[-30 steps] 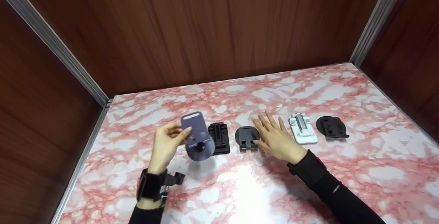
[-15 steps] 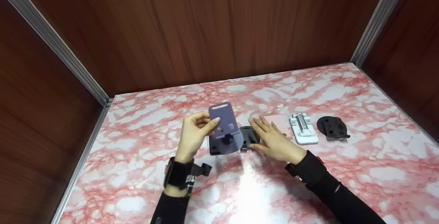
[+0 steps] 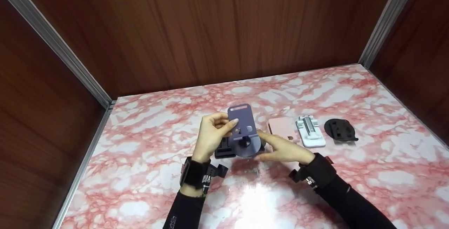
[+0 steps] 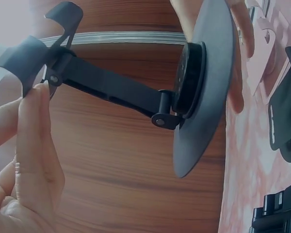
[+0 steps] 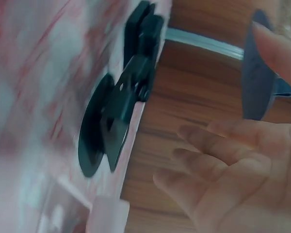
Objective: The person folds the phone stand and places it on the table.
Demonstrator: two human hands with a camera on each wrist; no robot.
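Observation:
A purple-grey phone stand (image 3: 242,118) with a round base is held up above the table. My left hand (image 3: 211,136) pinches the upper end of its cradle between thumb and fingers. In the left wrist view the hinged arm is unfolded, and the disc base (image 4: 208,92) hangs tilted. My right hand (image 3: 286,148) is at the right edge of that base, fingers extended and thumb apart. The right wrist view shows the thumb overlapping the base (image 5: 256,80); firm contact cannot be told. Below lies a dark round-based stand (image 5: 94,126), mostly hidden in the head view.
A folded black stand (image 3: 223,150) lies partly covered under the raised one. To the right, in a row, lie a pink stand (image 3: 281,127), a white stand (image 3: 310,132) and a black round stand (image 3: 339,130). Wood-grain panels (image 3: 210,29) enclose the marbled table (image 3: 140,180).
My left hand has carried the purple-grey stand rightward across the black stands. My right hand has left the area by the pink stand, uncovering it, and turned toward the raised base.

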